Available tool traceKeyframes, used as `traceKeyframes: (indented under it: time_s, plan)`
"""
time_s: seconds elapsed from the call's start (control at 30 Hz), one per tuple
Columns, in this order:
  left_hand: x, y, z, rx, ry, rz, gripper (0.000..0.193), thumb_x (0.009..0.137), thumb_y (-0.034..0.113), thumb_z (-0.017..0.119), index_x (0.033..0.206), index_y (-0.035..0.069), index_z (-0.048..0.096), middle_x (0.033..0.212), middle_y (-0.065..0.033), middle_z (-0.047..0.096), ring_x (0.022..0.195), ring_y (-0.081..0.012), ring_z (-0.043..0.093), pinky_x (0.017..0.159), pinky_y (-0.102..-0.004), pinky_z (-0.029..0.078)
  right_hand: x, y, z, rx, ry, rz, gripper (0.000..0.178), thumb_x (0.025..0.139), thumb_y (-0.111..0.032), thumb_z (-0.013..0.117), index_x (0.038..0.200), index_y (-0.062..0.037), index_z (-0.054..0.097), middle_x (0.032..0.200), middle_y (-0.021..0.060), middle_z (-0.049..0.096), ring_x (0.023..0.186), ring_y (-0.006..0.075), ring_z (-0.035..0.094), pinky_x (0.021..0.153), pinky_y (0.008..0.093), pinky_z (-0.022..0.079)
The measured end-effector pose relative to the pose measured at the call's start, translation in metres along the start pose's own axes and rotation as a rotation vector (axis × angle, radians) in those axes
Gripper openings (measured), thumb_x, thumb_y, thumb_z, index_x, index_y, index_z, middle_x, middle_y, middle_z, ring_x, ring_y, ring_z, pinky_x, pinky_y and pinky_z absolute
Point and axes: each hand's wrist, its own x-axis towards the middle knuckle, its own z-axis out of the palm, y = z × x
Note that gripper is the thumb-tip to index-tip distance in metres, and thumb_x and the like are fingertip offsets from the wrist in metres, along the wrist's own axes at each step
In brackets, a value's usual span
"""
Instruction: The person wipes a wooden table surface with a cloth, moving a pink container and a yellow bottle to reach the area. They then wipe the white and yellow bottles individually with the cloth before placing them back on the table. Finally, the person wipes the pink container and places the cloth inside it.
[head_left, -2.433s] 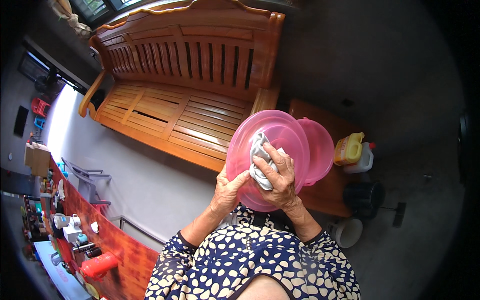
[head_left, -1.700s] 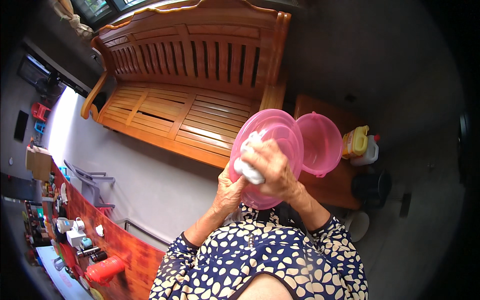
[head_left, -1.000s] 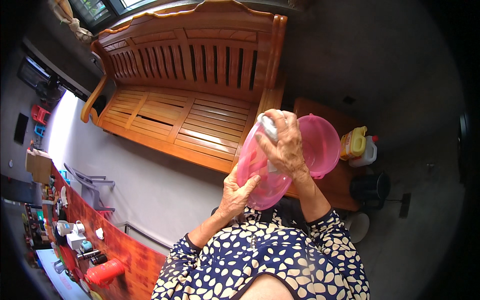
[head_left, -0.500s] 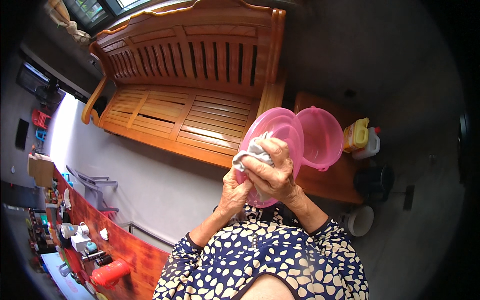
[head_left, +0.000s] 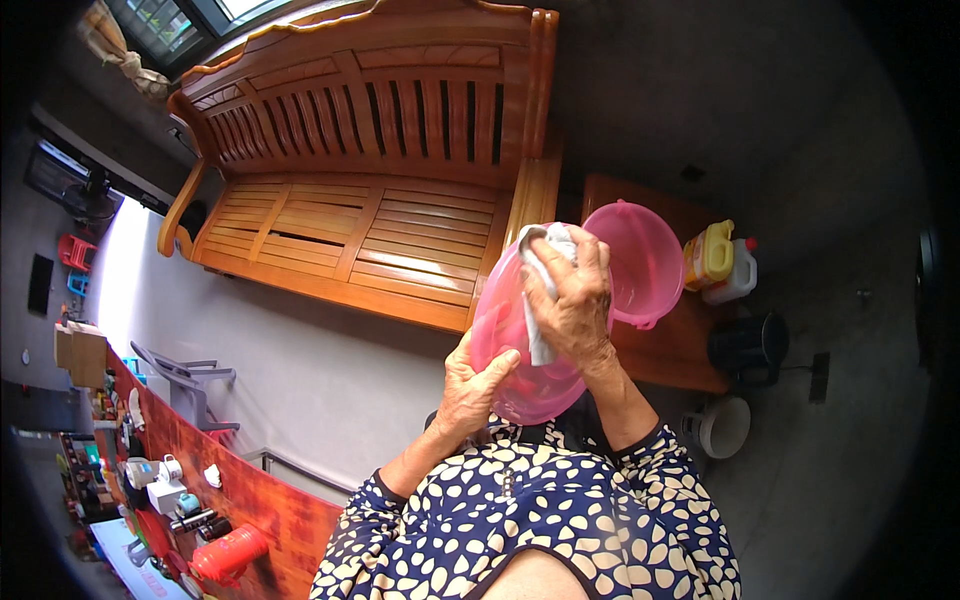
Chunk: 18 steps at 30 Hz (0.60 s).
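A pink plastic basin (head_left: pixel 490 330) is tilted up in front of my body. My left hand (head_left: pixel 468 390) grips its lower left rim, thumb on the inner side and fingers behind. My right hand (head_left: pixel 578 305) is closed on a white cloth (head_left: pixel 541 345) and presses it against the basin's inside, near the upper right. Part of the cloth hangs below the fingers. Just behind the basin, a pink bucket (head_left: pixel 648 255) stands on a low wooden table (head_left: pixel 660 362).
A long wooden bench (head_left: pixel 350 230) stretches ahead to the left. Right of the bucket are a yellow jug (head_left: pixel 708 255) and a white jug (head_left: pixel 738 275). A dark bucket (head_left: pixel 745 348) and a white bucket (head_left: pixel 724 428) stand at right. A red table (head_left: pixel 285 515) with a red flask (head_left: pixel 230 553) lies lower left.
My right hand has moved the cloth up and to the right across the basin, away from my left hand. The left hand still holds the rim.
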Motion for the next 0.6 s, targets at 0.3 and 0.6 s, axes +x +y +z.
traceKeyframes:
  time_s: [0.3, 0.6]
  plan:
    - [-0.001, -0.007, -0.010, -0.139, 0.011, 0.041, 0.048, 0.087, 0.002, 0.062, 0.131, 0.002, 0.045, 0.120, -0.0065, 0.057, 0.106, -0.0126, 0.055, 0.093, -0.0279, 0.045, -0.029, -0.036, -0.021, 0.110, -0.316, -0.275, 0.034, 0.072, -0.016, 0.067, 0.102, -0.0026, 0.064, 0.114, 0.0182, 0.051, 0.110, 0.0360, 0.045, 0.089, 0.0427, 0.045]
    - [-0.002, 0.010, -0.001, -0.058, 0.002, -0.074, 0.052, 0.085, 0.001, 0.063, 0.134, 0.004, 0.043, 0.111, -0.0046, 0.060, 0.091, -0.0090, 0.059, 0.079, -0.0222, 0.050, -0.006, 0.003, -0.013, -0.046, -0.176, -0.099, 0.026, 0.071, -0.014, 0.067, 0.097, -0.0078, 0.066, 0.112, 0.0158, 0.051, 0.104, 0.0338, 0.047, 0.087, 0.0402, 0.045]
